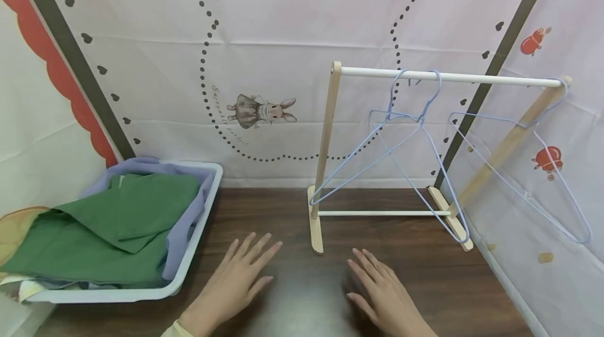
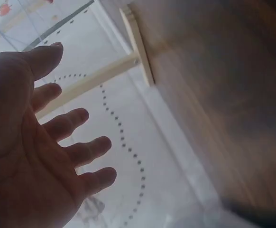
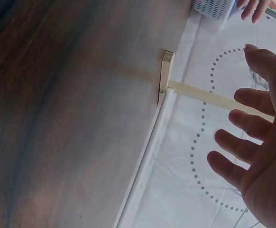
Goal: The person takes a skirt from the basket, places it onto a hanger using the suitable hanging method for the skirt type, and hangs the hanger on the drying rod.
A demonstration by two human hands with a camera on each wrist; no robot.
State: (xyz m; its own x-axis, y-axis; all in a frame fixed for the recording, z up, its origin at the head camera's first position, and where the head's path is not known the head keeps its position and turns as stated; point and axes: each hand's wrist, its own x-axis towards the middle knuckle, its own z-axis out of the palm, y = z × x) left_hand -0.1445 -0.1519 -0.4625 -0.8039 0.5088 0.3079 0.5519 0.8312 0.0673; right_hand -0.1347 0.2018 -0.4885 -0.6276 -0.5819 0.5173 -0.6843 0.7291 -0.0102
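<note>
My left hand (image 1: 236, 284) is over the dark wooden table, palm down with fingers spread, holding nothing. It lies between the laundry basket and the clothes rack. To its right, my right hand (image 1: 384, 292) is likewise spread and bare, in front of the rack (image 1: 325, 138). Blue wire hangers (image 1: 427, 132) dangle from the rack's white top bar (image 1: 462, 78), two near the middle and one at the right end. A white basket (image 1: 200, 253) at the left holds a folded green cloth (image 1: 155, 211) on top of a lavender cloth (image 1: 181, 242).
Fabric walls with printed rabbit (image 1: 259, 110) and dotted lines stand behind and beside the table (image 1: 264, 206). The rack's wooden feet (image 1: 315, 227) rest on the tabletop close to the back wall. A yellowish cloth (image 1: 19, 227) pokes out at the basket's left.
</note>
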